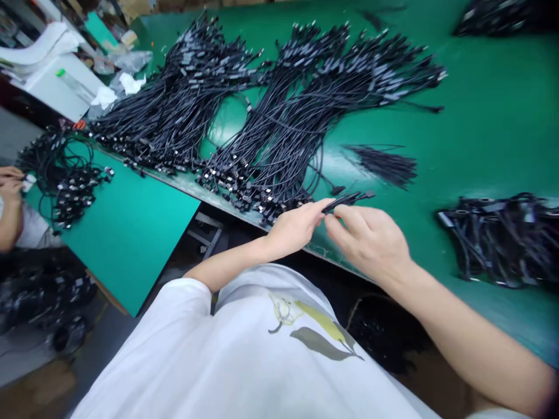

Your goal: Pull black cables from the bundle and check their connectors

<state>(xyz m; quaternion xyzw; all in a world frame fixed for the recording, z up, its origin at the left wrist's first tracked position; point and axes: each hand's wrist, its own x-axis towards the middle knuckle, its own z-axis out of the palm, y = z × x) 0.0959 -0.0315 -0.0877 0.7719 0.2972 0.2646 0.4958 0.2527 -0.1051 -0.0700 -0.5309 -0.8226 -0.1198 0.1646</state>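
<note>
i have the table [493,134] ahead. left heap [170,110] and middle heap [301,110] of cables lie on it, side by side. right of middle heap i log strips [388,166]; farther right, bundles [502,241], a pile [502,17] behind them. box [61,93] left of left heap. board [135,215] at table's near edge, left; small heap [76,189] on it.

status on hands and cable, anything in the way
Left hand gripping black cable bundle. Right hand fingers against it. Cable pile close beyond, nothing seen blocking.
</note>
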